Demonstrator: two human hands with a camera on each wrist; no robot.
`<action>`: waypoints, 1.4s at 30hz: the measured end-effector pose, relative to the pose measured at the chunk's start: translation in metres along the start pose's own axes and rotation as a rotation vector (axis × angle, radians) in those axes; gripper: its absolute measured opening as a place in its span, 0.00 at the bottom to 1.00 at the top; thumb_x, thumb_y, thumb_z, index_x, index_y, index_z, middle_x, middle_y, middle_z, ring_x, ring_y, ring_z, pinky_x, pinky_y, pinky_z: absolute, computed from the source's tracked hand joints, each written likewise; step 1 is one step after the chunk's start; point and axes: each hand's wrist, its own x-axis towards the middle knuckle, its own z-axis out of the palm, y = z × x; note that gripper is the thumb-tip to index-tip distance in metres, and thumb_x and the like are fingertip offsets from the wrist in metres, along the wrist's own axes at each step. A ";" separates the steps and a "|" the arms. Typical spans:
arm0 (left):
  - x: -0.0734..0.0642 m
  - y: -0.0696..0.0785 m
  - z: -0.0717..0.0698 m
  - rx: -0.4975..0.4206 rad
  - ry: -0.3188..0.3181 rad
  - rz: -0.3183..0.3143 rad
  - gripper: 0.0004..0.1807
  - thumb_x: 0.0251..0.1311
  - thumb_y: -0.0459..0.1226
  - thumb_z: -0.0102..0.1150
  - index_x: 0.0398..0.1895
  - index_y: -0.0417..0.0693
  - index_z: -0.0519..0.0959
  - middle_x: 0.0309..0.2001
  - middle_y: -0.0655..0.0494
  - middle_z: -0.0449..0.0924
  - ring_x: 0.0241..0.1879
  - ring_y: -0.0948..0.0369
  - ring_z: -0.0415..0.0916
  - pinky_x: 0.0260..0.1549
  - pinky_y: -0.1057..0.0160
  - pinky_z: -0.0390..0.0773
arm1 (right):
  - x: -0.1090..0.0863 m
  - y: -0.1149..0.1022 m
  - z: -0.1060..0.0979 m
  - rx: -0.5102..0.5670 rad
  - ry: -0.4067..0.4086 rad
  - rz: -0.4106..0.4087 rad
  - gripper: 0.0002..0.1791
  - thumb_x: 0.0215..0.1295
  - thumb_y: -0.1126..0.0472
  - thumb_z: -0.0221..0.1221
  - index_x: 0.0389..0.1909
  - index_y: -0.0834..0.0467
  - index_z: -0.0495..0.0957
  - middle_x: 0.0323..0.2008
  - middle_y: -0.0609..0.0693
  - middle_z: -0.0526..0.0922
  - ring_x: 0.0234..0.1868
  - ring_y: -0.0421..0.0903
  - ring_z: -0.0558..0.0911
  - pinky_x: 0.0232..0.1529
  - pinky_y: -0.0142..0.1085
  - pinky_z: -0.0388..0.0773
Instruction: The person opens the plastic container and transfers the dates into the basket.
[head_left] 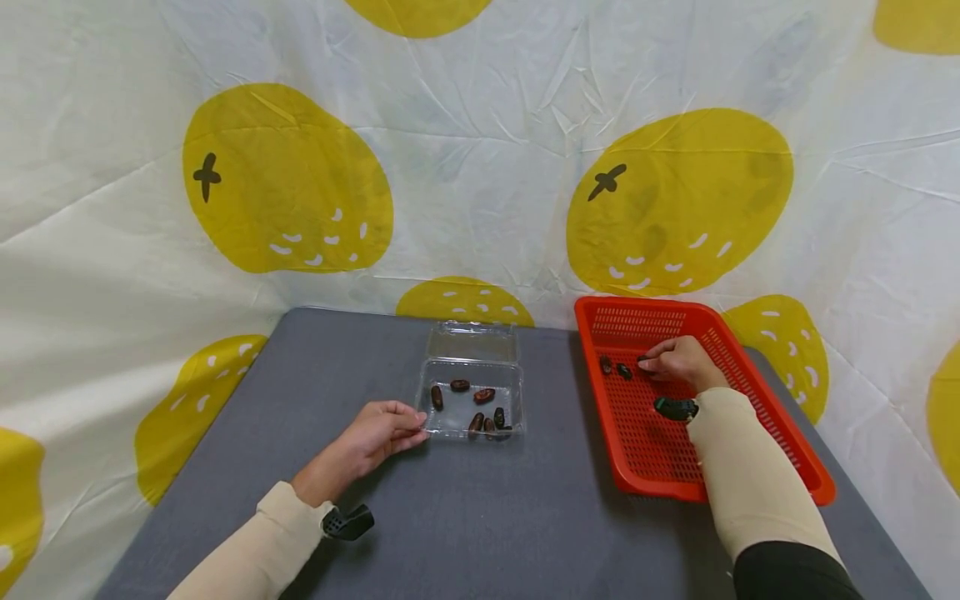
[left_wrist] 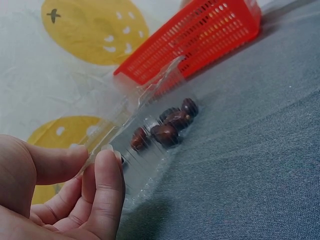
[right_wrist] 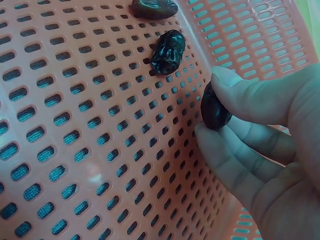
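Frame right, the right hand (head_left: 681,364) pinches a date (right_wrist: 215,107), long axis steep in its wrist view, inside the red basket (head_left: 652,486). Leftward, mid-frame, the left hand (head_left: 381,433) grips the clear box (head_left: 456,414) by its lower-left corner.

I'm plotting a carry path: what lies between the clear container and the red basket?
In the head view, only bare gray tabletop separates the clear container from the red basket.

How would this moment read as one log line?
left hand: pinches clear clamshell container; right hand: pinches date; red plastic basket: holds more dates
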 end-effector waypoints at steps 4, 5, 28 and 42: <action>-0.002 -0.002 0.000 -0.008 -0.011 0.007 0.03 0.69 0.25 0.61 0.37 0.38 0.79 0.36 0.50 0.85 0.34 0.63 0.85 0.39 0.67 0.90 | -0.001 0.001 0.000 -0.013 0.012 -0.002 0.22 0.70 0.58 0.67 0.55 0.73 0.82 0.42 0.57 0.91 0.39 0.45 0.91 0.48 0.45 0.91; -0.002 -0.002 0.000 -0.009 -0.015 0.008 0.04 0.69 0.25 0.61 0.36 0.39 0.79 0.36 0.50 0.84 0.33 0.63 0.85 0.39 0.68 0.90 | -0.002 0.001 0.000 -0.013 0.013 -0.005 0.22 0.70 0.58 0.67 0.54 0.73 0.82 0.41 0.57 0.91 0.39 0.45 0.91 0.48 0.45 0.91; -0.008 -0.003 -0.002 -0.019 -0.012 0.012 0.02 0.69 0.26 0.62 0.39 0.36 0.78 0.37 0.49 0.84 0.34 0.62 0.86 0.38 0.67 0.90 | -0.017 -0.022 0.003 -0.074 0.096 -0.088 0.23 0.73 0.55 0.65 0.57 0.69 0.81 0.51 0.63 0.88 0.44 0.47 0.89 0.51 0.46 0.90; -0.001 0.001 0.000 0.004 -0.001 0.015 0.03 0.69 0.27 0.62 0.41 0.34 0.78 0.38 0.48 0.83 0.34 0.61 0.87 0.39 0.66 0.90 | -0.026 -0.081 0.005 0.065 0.060 -0.136 0.24 0.72 0.55 0.65 0.60 0.66 0.80 0.44 0.47 0.90 0.47 0.49 0.89 0.53 0.39 0.88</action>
